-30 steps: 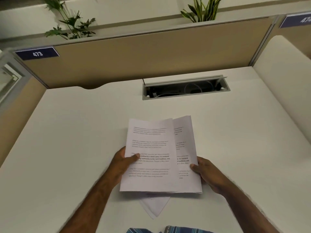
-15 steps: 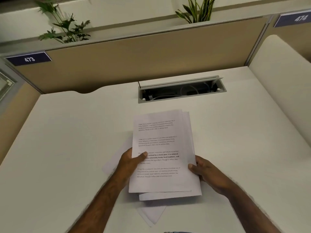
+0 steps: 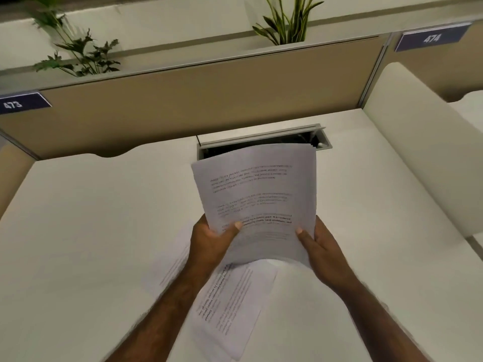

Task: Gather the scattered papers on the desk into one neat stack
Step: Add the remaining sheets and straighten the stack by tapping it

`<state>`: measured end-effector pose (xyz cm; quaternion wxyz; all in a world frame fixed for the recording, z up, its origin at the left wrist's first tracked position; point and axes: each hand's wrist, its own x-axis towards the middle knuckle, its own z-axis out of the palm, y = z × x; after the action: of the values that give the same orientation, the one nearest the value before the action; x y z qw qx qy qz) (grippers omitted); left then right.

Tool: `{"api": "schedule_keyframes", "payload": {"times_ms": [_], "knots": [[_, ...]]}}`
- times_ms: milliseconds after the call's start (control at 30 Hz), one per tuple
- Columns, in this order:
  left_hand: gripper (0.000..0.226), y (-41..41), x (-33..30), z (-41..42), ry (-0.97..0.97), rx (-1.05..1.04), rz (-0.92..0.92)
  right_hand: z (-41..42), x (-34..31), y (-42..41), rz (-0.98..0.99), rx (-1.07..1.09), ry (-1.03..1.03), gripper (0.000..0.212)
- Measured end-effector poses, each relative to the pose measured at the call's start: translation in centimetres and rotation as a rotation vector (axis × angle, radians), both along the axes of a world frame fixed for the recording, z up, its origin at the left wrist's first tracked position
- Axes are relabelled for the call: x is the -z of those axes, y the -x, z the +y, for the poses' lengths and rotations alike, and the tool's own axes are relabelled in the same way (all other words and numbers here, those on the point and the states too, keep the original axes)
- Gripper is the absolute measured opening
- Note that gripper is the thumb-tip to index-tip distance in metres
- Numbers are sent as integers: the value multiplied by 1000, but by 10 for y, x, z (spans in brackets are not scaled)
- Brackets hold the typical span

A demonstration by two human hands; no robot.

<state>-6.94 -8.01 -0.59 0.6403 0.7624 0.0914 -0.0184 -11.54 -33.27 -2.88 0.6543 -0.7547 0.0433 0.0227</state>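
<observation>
A sheaf of printed papers [image 3: 257,199] is held tilted up off the white desk [image 3: 86,231], its top edge covering part of the open cable tray [image 3: 264,141] at twelve o'clock. The left hand [image 3: 209,242] grips its lower left edge with the thumb pressed on the text; the right hand [image 3: 320,248] clasps the lower right edge likewise. More loose sheets [image 3: 230,307] lie flat on the desk at six o'clock, beneath the forearms, perhaps two or three, blurred and overlapping.

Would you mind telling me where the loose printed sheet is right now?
In the head view the loose printed sheet lies askew on the desk, low and centre, between the forearms, below the held stack.
</observation>
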Motion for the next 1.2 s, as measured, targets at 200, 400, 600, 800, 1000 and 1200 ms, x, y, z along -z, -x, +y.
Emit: {"api": "schedule_keyframes", "payload": {"times_ms": [200, 400, 600, 800, 1000, 1200], "knots": [[47, -18, -16, -14, -4, 51, -110, -8, -10, -2, -63, 86, 27, 40], [41, -20, 3, -23, -1, 70, -20, -11, 8, -3, -39, 141, 68, 22], [33, -23, 4, -38, -12, 74, 2, 3, 13, -2, -60, 218, 136, 14], [41, -27, -1, -48, 21, 104, -72, 8, 19, 1, -94, 259, 101, 34], [46, -25, 9, -42, -86, 170, -19, 0, 35, 0, -47, 196, 249, 44], [49, 13, 28, 11, -208, -184, 111, -16, 44, 3, 53, 197, 178, 34]]}}
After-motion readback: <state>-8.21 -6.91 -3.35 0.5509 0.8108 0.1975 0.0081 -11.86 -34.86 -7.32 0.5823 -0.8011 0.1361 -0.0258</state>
